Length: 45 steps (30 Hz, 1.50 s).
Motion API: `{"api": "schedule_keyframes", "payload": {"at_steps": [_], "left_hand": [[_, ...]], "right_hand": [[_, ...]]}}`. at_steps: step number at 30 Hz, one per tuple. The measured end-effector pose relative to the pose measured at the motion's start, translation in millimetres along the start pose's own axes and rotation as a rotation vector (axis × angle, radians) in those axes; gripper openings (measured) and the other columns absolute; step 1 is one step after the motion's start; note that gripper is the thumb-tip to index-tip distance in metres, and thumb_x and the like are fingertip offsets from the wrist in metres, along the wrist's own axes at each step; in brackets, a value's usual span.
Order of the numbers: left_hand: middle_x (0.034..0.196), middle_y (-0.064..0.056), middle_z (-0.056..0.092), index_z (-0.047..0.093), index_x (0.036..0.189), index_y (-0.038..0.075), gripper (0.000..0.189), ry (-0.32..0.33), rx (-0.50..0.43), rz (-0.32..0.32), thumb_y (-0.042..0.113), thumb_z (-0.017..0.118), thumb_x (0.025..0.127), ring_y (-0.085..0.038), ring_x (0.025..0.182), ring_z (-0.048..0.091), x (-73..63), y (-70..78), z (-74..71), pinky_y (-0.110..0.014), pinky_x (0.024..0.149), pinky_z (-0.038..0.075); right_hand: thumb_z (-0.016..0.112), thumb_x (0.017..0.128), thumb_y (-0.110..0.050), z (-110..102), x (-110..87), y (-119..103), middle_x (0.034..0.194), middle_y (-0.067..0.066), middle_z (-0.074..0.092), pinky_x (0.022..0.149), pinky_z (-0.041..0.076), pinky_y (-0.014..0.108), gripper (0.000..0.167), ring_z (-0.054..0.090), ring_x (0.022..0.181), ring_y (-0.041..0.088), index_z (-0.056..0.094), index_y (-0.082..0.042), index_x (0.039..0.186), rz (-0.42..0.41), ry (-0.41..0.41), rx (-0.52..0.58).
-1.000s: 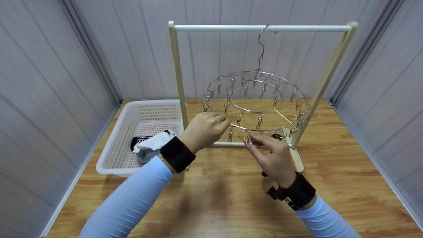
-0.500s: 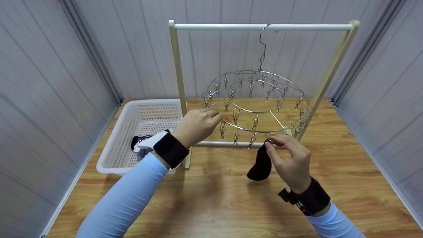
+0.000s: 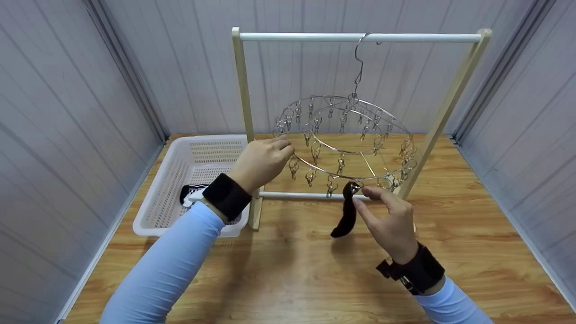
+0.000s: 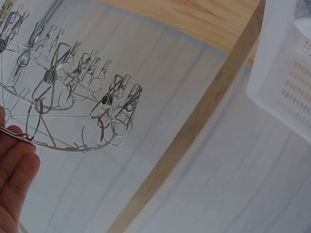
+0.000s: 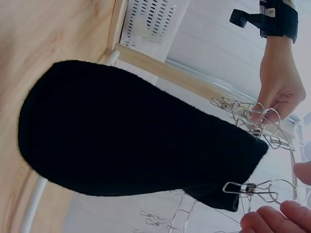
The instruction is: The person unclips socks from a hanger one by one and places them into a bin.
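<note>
In the head view, a round metal clip hanger hangs by its hook from a rack's bar. My left hand pinches the hanger's outer ring at its near left; the left wrist view shows the fingers against the wire. A black sock dangles from a wire clip at the ring's front, toe end down. Beside that clip is my right hand, thumb and fingers apart, with a gap round the clip in the right wrist view. Other clips around the ring hold nothing.
A white perforated basket stands left of the rack, with striped and white socks inside, partly behind my left wrist. The rack has a white top bar, wooden posts and a low white rail. Panel walls surround the table.
The hanger has turned, my left hand shifting left and slightly up with its ring. The right hand moved right with the sock, then let go of the clip; the sock now hangs from it.
</note>
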<state>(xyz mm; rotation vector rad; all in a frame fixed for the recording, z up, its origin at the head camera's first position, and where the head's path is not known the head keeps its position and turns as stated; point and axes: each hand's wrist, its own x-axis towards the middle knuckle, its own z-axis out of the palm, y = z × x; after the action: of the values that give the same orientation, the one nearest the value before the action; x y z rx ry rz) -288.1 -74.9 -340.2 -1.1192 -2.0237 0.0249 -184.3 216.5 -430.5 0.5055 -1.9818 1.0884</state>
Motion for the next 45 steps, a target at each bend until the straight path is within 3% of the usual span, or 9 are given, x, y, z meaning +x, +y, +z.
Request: {"api": "schedule_keyframes", "payload": {"at_steps": [5,12,19,26,30,35,39,42,45], "left_hand": [[0.099,-0.014,0.083,0.077,0.094,-0.001,0.012,-0.009,-0.015,-0.008,-0.004,0.067,0.099,-0.028,0.093,0.083,1.0,-4.6,0.1,-0.037,0.077,0.069],[0.102,-0.015,0.083,0.077,0.096,-0.002,0.01,-0.044,-0.017,-0.017,-0.002,0.068,0.101,-0.027,0.091,0.082,0.1,-9.5,-0.8,-0.035,0.074,0.068],[0.103,-0.016,0.082,0.078,0.1,-0.003,0.011,-0.053,-0.027,-0.025,-0.001,0.067,0.102,-0.028,0.089,0.082,-1.4,-12.4,0.1,-0.035,0.074,0.068],[0.107,-0.017,0.083,0.079,0.104,-0.002,0.011,-0.045,-0.038,-0.043,0.0,0.068,0.102,-0.03,0.095,0.083,-3.5,-11.8,0.2,-0.037,0.08,0.069],[0.106,-0.016,0.083,0.078,0.103,-0.001,0.011,-0.021,-0.048,-0.075,0.0,0.068,0.101,-0.028,0.09,0.082,-5.9,-10.4,2.6,-0.036,0.075,0.069],[0.105,-0.017,0.082,0.077,0.107,-0.003,0.011,0.0,-0.133,-0.183,0.003,0.072,0.1,-0.032,0.092,0.081,-10.7,-6.4,3.4,-0.039,0.082,0.068],[0.109,-0.02,0.08,0.074,0.116,-0.006,0.023,-0.016,-0.203,-0.316,0.007,0.076,0.098,-0.036,0.098,0.079,-18.5,0.4,1.2,-0.046,0.09,0.066],[0.105,-0.02,0.079,0.071,0.115,-0.005,0.023,-0.057,-0.224,-0.425,0.01,0.076,0.098,-0.036,0.092,0.077,-24.3,7.9,-2.8,-0.048,0.083,0.065],[0.093,-0.017,0.077,0.069,0.103,-0.002,0.017,-0.128,-0.249,-0.513,0.014,0.074,0.1,-0.033,0.079,0.073,-28.6,16.2,-7.6,-0.048,0.07,0.063]], "right_hand": [[0.089,0.082,0.007,3.5,-0.8,-0.7,0.097,0.018,0.081,0.092,0.054,0.009,0.025,0.077,0.089,0.036,0.073,0.007,0.101,0.071,-0.016,0.019],[0.087,0.084,0.006,6.1,2.7,-0.5,0.119,0.022,0.08,0.102,0.055,0.013,0.039,0.077,0.111,0.04,0.071,0.011,0.119,0.103,-0.135,0.081],[0.083,0.093,-0.001,9.8,6.8,-1.9,0.121,0.019,0.08,0.1,0.062,0.047,0.034,0.076,0.112,0.039,0.075,0.007,0.124,0.166,-0.27,0.102],[0.087,0.089,-0.003,17.6,11.6,-1.7,0.099,0.011,0.083,0.087,0.066,0.031,0.013,0.078,0.093,0.023,0.081,-0.001,0.101,0.16,-0.235,0.12],[0.086,0.088,0.0,19.5,14.3,-0.9,0.092,0.012,0.082,0.08,0.068,0.034,0.008,0.077,0.086,0.016,0.082,0.001,0.095,0.123,-0.212,0.122],[0.083,0.089,0.004,19.5,15.0,-3.5,0.091,0.013,0.082,0.081,0.065,0.025,0.007,0.077,0.085,0.017,0.082,0.001,0.095,0.109,-0.222,0.113],[0.081,0.091,0.004,19.3,15.3,-6.8,0.093,0.013,0.083,0.082,0.065,0.026,0.006,0.079,0.086,0.021,0.082,0.003,0.096,0.128,-0.244,0.109],[0.08,0.091,0.004,19.0,17.0,-8.6,0.093,0.014,0.083,0.084,0.065,0.027,0.005,0.079,0.086,0.024,0.082,0.004,0.096,0.135,-0.252,0.109],[0.08,0.091,0.005,19.0,18.9,-9.2,0.091,0.014,0.083,0.085,0.062,0.02,0.005,0.08,0.085,0.026,0.082,0.003,0.095,0.124,-0.246,0.108]]}}
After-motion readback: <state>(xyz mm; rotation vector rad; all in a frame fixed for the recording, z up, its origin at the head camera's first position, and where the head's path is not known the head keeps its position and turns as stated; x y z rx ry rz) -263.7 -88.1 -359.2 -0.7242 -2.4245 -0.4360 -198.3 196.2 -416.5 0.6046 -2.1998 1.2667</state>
